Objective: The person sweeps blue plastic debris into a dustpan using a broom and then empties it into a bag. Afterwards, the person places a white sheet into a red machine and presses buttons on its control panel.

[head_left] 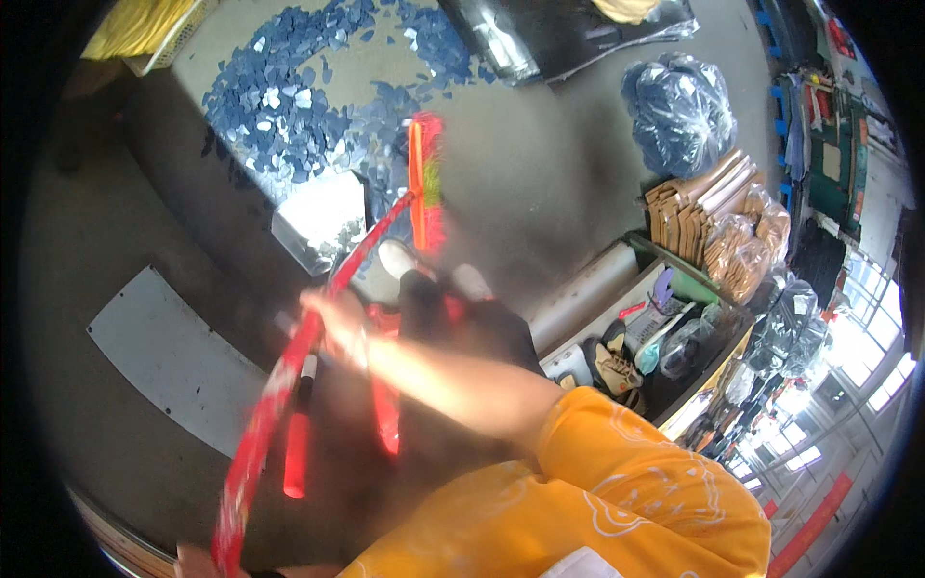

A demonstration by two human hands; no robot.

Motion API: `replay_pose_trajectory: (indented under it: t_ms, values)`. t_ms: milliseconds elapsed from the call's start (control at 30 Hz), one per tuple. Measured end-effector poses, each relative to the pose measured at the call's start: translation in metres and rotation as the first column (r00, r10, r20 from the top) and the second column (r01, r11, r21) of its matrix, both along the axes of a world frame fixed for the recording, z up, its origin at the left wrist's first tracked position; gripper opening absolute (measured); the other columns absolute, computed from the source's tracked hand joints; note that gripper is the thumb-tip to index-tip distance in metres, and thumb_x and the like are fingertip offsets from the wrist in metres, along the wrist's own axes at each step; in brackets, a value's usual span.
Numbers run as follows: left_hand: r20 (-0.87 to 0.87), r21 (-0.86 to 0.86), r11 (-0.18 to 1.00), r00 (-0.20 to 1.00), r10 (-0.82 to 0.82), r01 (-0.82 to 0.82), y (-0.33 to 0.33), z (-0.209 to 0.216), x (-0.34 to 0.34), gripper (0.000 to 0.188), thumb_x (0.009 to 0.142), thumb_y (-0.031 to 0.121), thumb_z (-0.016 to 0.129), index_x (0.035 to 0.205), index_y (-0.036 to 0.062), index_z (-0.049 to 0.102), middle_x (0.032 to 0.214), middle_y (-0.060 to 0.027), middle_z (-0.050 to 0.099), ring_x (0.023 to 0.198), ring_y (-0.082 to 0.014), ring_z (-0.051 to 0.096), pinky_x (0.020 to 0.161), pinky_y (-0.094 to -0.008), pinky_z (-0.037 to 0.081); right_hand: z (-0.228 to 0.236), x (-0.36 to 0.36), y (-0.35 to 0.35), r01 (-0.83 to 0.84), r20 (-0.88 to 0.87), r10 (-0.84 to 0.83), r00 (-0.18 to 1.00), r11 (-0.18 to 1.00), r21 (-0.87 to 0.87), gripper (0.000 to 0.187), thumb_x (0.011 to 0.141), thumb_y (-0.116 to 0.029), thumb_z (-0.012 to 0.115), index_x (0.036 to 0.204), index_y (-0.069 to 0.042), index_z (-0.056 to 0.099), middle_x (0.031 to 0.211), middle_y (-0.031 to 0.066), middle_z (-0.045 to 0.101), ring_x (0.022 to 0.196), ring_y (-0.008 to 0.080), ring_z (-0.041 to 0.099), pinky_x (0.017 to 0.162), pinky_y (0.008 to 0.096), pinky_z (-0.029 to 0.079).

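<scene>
My right hand (333,326) is closed round the red shaft of a broom (270,405), partway along it. At the lower left edge, my left hand (197,563) is partly in view, wrapped at the broom's upper end. The broom's orange head with red and yellow-green bristles (424,183) rests near the floor beside small blue-grey scraps (299,106). Just left of the head lies a shiny dustpan (323,220) with some scraps in it. A stick with a red grip (296,458) runs below my right hand; whether it belongs to the dustpan I cannot tell.
My shoes (397,258) stand close to the broom head. To the right is an open bin (626,356) of shoes and odds and ends. Behind it are stacked brown pieces (699,212) and a clear bag of blue material (679,114). A pale panel (178,356) lies left; black sheeting (568,34) lies ahead.
</scene>
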State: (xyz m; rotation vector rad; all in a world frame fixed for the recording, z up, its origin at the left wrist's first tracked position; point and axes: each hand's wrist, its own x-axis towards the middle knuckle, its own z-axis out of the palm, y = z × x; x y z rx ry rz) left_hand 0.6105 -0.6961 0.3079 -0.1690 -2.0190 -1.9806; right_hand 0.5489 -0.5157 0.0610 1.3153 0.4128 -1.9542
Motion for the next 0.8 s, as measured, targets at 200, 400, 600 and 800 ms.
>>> replay_pose_trajectory:
  t_ms: [200, 400, 600, 800]
  values:
    - [-0.077, 0.219, 0.976, 0.997, 0.017, 0.0, 0.036, -0.004, -0.038, 0.03, 0.084, 0.037, 0.047, 0.066, 0.0131, 0.044, 0.057, 0.0049, 0.044, 0.052, -0.011, 0.043, 0.057, -0.0309, 0.034, 0.013, 0.009, 0.084, 0.051, -0.25, -0.065, 0.966, 0.997, -0.063, 0.014, 0.083, -0.017, 0.056, 0.084, -0.004, 0.051, 0.079, 0.0099, 0.057, 0.073, 0.0245, 0.061, 0.068, 0.0409, 0.052]
    - [0.64, 0.192, 0.972, 0.768, -0.017, -0.139, 0.159, -0.141, -0.101, 0.019, 0.084, 0.013, 0.054, 0.069, 0.0028, 0.046, 0.069, -0.0079, 0.053, 0.07, -0.0204, 0.054, 0.07, -0.0333, 0.043, -0.129, -0.088, 0.223, -0.097, 0.043, 0.092, 0.995, 0.749, 0.655, 0.022, 0.086, -0.024, 0.041, 0.086, -0.002, 0.044, 0.071, 0.0084, 0.045, 0.064, 0.0251, 0.05, 0.06, 0.0375, 0.047]
    - [0.558, 0.083, 0.834, 0.719, 0.415, -0.546, 0.071, -0.117, -0.106, 0.019, 0.084, 0.02, 0.049, 0.071, 0.0065, 0.044, 0.064, -0.0033, 0.046, 0.068, -0.0163, 0.047, 0.073, -0.0326, 0.039, -0.148, -0.099, 0.09, -0.478, 0.148, 0.461, 0.875, 0.775, 0.414, 0.024, 0.087, -0.027, 0.044, 0.084, -0.004, 0.049, 0.063, 0.0078, 0.053, 0.046, 0.0186, 0.053, 0.037, 0.0303, 0.044]
    - [0.293, 0.208, 0.898, 0.901, 0.322, -0.388, 0.064, -0.043, -0.111, 0.03, 0.082, 0.027, 0.052, 0.06, 0.0169, 0.033, 0.05, 0.0067, 0.036, 0.054, -0.0057, 0.035, 0.061, -0.0269, 0.028, -0.039, -0.109, 0.08, -0.229, 0.018, 0.236, 0.972, 0.915, 0.332, 0.011, 0.085, -0.014, 0.047, 0.084, -0.003, 0.047, 0.066, 0.0084, 0.053, 0.049, 0.0209, 0.056, 0.035, 0.0294, 0.045]
